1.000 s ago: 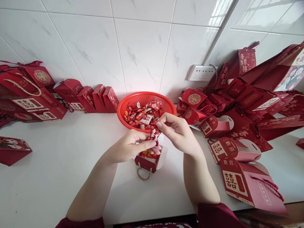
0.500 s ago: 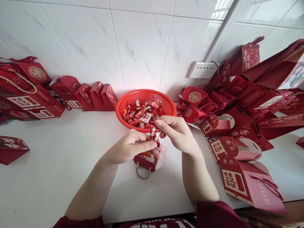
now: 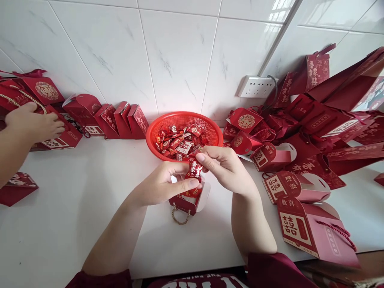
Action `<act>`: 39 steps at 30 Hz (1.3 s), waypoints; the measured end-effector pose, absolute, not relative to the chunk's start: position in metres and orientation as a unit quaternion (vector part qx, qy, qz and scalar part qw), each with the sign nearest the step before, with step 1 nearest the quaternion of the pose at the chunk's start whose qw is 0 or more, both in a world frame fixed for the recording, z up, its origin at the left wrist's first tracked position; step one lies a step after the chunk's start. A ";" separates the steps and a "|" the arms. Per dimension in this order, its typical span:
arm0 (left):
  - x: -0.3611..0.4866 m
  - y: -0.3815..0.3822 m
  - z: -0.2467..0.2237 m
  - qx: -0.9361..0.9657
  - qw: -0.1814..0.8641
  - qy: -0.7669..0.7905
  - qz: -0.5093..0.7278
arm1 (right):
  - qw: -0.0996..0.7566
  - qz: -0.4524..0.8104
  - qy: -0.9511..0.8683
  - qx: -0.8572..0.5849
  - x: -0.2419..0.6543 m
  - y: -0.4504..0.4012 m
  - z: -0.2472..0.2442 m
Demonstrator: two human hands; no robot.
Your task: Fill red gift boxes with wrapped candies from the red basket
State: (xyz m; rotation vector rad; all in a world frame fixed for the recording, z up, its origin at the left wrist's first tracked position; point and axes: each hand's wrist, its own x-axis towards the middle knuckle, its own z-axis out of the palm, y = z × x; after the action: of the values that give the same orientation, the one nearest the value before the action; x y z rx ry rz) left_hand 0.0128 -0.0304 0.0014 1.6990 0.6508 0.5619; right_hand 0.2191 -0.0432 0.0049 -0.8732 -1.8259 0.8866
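Two bare hands, one left (image 3: 163,184) and one right (image 3: 229,170), share one wrapped candy (image 3: 195,168): the left hand pinches its lower end, the right hand its upper end, above one open box.

At the far left, one hand of another person (image 3: 34,124) reaches across the stacked boxes (image 3: 61,134), covering part of them; whether it grips anything cannot be told. One separate box (image 3: 18,190) lies below that arm, partly hidden by it. Along the wall come one rounded box (image 3: 82,112) and three slim boxes (image 3: 121,122), side by side.

In the middle, one red basket (image 3: 150,142) holds a heap of candies (image 3: 171,144), too many and overlapped to count. Nearer, the open box (image 3: 183,204) has one visible rope handle (image 3: 180,221) and red packets inside; the hands block much of its opening and overlap the basket's near rim.

Rightward are one power strip (image 3: 258,87) on the wall, two boxes with round gold emblems (image 3: 246,121), three handled boxes (image 3: 295,228) in a line, and a crowded pile of red bags (image 3: 318,120).
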 end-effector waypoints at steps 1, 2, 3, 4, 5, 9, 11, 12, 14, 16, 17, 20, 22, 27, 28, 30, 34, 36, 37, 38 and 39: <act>0.014 -0.030 0.001 0.723 0.575 0.289 0.253 | 0.440 0.348 -0.746 -0.359 0.219 -0.043 0.006; 0.014 -0.030 0.000 0.716 0.574 0.298 0.265 | 0.431 0.336 -0.754 -0.364 0.220 -0.044 0.006; 0.015 -0.029 -0.001 0.707 0.576 0.305 0.274 | 0.424 0.323 -0.762 -0.369 0.220 -0.044 0.007; 0.016 -0.029 -0.002 0.698 0.582 0.310 0.280 | 0.418 0.310 -0.768 -0.373 0.220 -0.044 0.007; 0.017 -0.028 -0.002 0.692 0.587 0.312 0.283 | 0.415 0.298 -0.774 -0.374 0.219 -0.044 0.007; 0.017 -0.027 -0.004 0.693 0.577 0.328 0.282 | 0.413 0.265 -0.791 -0.365 0.219 -0.044 0.007; 0.016 -0.026 -0.005 0.704 0.554 0.345 0.279 | 0.412 0.256 -0.796 -0.363 0.220 -0.043 0.007; 0.016 -0.026 -0.005 0.712 0.540 0.353 0.278 | 0.410 0.254 -0.797 -0.364 0.220 -0.043 0.008; 0.016 -0.026 -0.005 0.722 0.518 0.362 0.281 | 0.408 0.255 -0.797 -0.365 0.220 -0.043 0.008; 0.015 -0.026 -0.005 0.730 0.503 0.366 0.282 | 0.408 0.263 -0.796 -0.362 0.220 -0.042 0.008; 0.015 -0.026 -0.004 0.733 0.498 0.368 0.281 | 0.409 0.268 -0.794 -0.361 0.220 -0.043 0.008; 0.014 -0.027 -0.004 0.741 0.486 0.375 0.273 | 0.408 0.277 -0.791 -0.364 0.219 -0.043 0.008; 0.013 -0.026 -0.004 0.742 0.483 0.377 0.270 | 0.400 0.277 -0.788 -0.376 0.219 -0.043 0.007; 0.013 -0.025 -0.006 0.749 0.468 0.383 0.272 | 0.389 0.273 -0.782 -0.404 0.219 -0.040 0.008; 0.013 -0.025 -0.006 0.750 0.462 0.387 0.271 | 0.386 0.269 -0.784 -0.404 0.219 -0.040 0.008; 0.015 -0.026 -0.007 0.753 0.450 0.396 0.272 | 0.373 0.259 -0.792 -0.407 0.220 -0.039 0.007; 0.019 -0.027 -0.009 0.741 0.453 0.406 0.285 | 0.363 0.228 -0.796 -0.427 0.221 -0.039 0.004; 0.021 -0.028 -0.009 0.734 0.458 0.412 0.287 | 0.363 0.217 -0.796 -0.432 0.221 -0.039 0.002; 0.021 -0.028 -0.009 0.733 0.456 0.416 0.284 | 0.361 0.214 -0.798 -0.432 0.221 -0.038 0.001; 0.021 -0.029 -0.008 0.735 0.452 0.420 0.280 | 0.358 0.212 -0.801 -0.431 0.220 -0.038 0.000; 0.020 -0.029 -0.007 0.738 0.446 0.424 0.276 | 0.355 0.210 -0.804 -0.427 0.220 -0.037 -0.001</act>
State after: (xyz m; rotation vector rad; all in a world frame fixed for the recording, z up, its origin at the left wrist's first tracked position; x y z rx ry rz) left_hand 0.0202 -0.0291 -0.0070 1.8279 1.0511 0.6828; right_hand 0.2200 -0.0374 -0.0010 -1.1044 -2.0774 0.5437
